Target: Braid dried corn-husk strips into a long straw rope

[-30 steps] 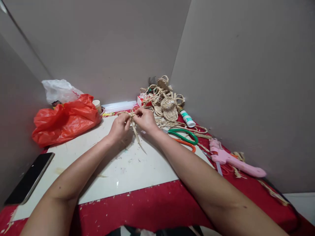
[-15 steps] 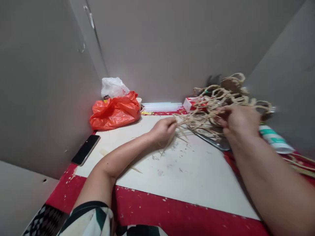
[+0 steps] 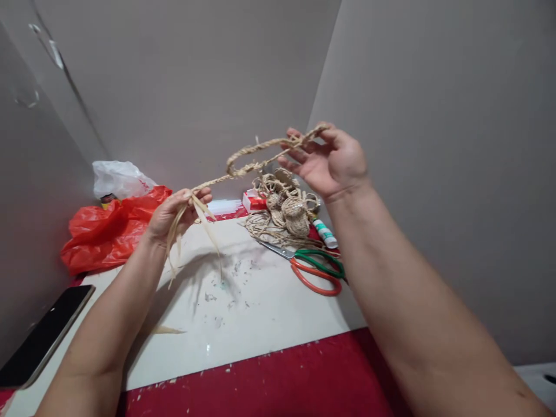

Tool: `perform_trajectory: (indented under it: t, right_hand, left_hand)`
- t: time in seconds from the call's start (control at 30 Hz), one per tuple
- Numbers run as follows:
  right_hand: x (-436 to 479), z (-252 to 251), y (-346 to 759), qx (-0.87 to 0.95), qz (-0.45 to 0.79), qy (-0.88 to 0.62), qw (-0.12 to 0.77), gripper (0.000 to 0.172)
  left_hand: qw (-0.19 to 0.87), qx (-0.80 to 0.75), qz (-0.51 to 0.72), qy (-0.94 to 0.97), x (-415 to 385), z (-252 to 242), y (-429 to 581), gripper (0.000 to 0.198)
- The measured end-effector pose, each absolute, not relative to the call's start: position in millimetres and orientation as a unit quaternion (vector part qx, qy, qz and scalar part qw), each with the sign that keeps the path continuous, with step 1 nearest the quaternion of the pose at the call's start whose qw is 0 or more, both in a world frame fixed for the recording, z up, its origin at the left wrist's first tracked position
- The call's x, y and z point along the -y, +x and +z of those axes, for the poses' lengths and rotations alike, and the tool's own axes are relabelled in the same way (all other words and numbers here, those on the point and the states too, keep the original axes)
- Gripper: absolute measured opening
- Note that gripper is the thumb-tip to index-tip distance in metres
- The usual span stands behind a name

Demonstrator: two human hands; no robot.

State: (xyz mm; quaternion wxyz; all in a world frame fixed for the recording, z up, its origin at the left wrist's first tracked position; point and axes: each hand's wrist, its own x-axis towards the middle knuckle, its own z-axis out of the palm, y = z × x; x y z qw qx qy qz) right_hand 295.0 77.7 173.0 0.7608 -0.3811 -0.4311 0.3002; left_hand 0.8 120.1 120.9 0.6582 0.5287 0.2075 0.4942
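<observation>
A twisted straw cord (image 3: 252,157) stretches in the air between both hands, above the white board (image 3: 243,313). My left hand (image 3: 174,213) is closed on the cord's near end, where loose straw strips hang down. Raised higher, my right hand (image 3: 330,161) hooks the cord's far end over its curled fingers, palm facing me. Behind the hands a pile of woven straw pieces (image 3: 282,208) lies at the back of the board.
Scissors with green and orange handles (image 3: 315,267) lie right of centre. A glue tube (image 3: 324,233) and a red-white box (image 3: 253,201) sit by the pile. A red plastic bag (image 3: 106,231) and a white bag (image 3: 119,177) are at left, a phone (image 3: 46,333) at the left edge. Grey walls enclose the table.
Both hands have lifted off the board. My right hand left the straw pile and rose high, drawing the cord taut from my left hand. The view swung back to the right.
</observation>
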Motion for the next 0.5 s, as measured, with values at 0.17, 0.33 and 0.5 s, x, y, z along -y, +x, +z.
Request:
perform_trajectory:
  t: [0.17, 0.33, 0.5]
  right_hand:
    - [-75, 202, 271, 0.487, 0.291, -0.354, 0.743, 0.02]
    - [-65, 212, 257, 0.543, 0.365, -0.306, 0.692, 0.019]
    - [-67, 203, 259, 0.53, 0.355, -0.331, 0.695, 0.029]
  left_hand:
    - [0.652, -0.194, 0.548, 0.487, -94, 153, -9, 0.009]
    - [0.66, -0.14, 0.593, 0.439, -78, 174, -24, 0.018]
    - [0.619, -0.094, 0.656, 0.422, -63, 191, -36, 0.021]
